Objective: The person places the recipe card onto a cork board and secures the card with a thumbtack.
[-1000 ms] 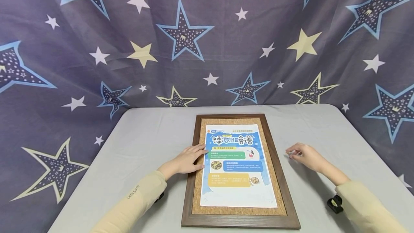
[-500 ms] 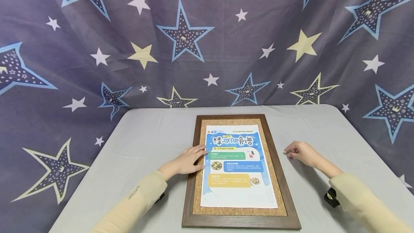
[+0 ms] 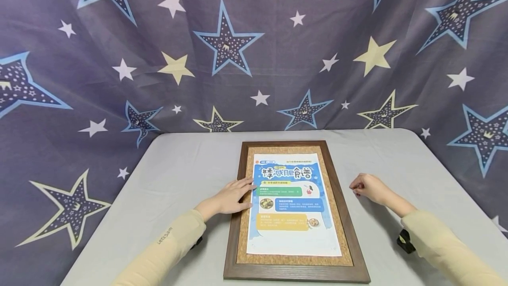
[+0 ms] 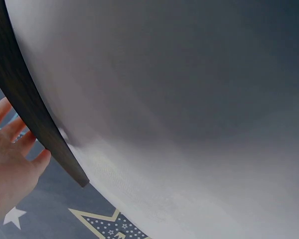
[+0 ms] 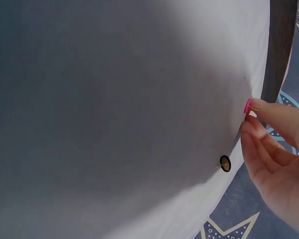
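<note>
The table (image 3: 178,158), pale grey with rounded far corners, spreads across the lower half of the head view. A brown-framed cork board (image 3: 295,272) lies flat at lower centre; in the right wrist view, a black-rimmed tack (image 5: 225,163) lies lower right.

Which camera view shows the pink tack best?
Right wrist: the pink tack shows up close, pinched in the right hand. In the head view it cannot be made out; left wrist does not show it.
</note>
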`<state>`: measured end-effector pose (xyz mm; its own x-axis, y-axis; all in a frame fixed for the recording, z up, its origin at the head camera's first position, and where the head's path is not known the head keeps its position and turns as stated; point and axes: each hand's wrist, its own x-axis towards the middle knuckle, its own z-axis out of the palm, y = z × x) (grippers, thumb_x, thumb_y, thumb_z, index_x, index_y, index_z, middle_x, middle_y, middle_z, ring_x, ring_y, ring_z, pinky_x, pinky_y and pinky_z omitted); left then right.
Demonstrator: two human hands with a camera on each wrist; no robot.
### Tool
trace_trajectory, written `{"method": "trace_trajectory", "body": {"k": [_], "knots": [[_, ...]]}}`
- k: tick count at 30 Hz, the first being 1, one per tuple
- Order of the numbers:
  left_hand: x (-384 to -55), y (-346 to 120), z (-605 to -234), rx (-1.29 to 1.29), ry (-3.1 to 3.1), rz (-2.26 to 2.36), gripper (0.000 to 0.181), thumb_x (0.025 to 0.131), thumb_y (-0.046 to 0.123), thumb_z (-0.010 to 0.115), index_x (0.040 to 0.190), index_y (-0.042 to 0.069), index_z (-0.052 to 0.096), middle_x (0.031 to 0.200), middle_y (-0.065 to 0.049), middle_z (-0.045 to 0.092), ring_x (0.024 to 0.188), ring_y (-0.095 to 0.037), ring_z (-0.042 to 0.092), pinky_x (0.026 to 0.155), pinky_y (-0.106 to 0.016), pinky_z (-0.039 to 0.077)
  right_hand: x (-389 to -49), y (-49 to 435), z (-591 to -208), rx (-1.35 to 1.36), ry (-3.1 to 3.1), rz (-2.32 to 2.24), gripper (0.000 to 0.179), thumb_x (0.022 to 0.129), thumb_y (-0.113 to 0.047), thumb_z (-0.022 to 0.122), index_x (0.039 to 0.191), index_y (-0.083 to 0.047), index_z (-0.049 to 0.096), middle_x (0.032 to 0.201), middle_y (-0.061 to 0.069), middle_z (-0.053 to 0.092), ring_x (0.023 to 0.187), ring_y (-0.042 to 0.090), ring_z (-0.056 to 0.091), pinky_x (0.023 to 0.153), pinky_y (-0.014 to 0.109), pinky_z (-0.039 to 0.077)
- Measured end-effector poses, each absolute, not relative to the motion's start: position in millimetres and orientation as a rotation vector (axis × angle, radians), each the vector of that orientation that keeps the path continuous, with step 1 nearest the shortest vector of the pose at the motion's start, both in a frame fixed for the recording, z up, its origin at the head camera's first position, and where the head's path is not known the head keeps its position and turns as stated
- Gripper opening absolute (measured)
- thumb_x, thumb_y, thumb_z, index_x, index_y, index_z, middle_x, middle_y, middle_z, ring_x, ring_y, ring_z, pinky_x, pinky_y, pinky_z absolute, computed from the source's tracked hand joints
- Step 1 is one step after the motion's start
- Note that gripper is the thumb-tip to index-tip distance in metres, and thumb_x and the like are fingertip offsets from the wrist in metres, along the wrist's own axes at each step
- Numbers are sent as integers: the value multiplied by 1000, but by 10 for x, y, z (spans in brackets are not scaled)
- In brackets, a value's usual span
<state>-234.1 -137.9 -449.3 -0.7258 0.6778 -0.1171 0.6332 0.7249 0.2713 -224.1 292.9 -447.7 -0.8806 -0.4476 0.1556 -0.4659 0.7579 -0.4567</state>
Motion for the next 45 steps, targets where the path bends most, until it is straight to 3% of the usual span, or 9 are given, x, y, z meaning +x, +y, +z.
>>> {"method": "trace_trajectory", "body": {"k": [22, 40, 45], "knots": [[-2333, -1389, -4489, 1051, 2724, 326, 58, 89, 42, 45, 136, 10, 34, 145, -10, 20, 133, -27, 14, 106, -46, 12, -2278, 2951, -4538, 731, -2833, 718, 8, 72, 5, 60, 73, 0, 66, 62, -5, 54, 51, -1, 43, 48, 22, 39], [-2323, -1390, -4500, 1055, 2713, 324, 57, 89, 41, 46, 136, 10, 34, 145, -11, 21, 133, -27, 15, 106, -47, 12, -2303, 2920, -4521, 691, -2925, 783, 4, 77, 5, 61, 79, 6, 64, 64, 0, 60, 55, 6, 54, 54, 25, 47], [-2323, -1386, -4489, 1068, 2710, 332, 56, 89, 39, 47, 136, 9, 35, 144, -12, 22, 133, -29, 16, 106, -48, 13, -2344, 2877, -4482, 704, -2883, 751, 4, 76, 2, 63, 77, 5, 65, 71, 6, 63, 62, 15, 58, 58, 28, 49]]}}
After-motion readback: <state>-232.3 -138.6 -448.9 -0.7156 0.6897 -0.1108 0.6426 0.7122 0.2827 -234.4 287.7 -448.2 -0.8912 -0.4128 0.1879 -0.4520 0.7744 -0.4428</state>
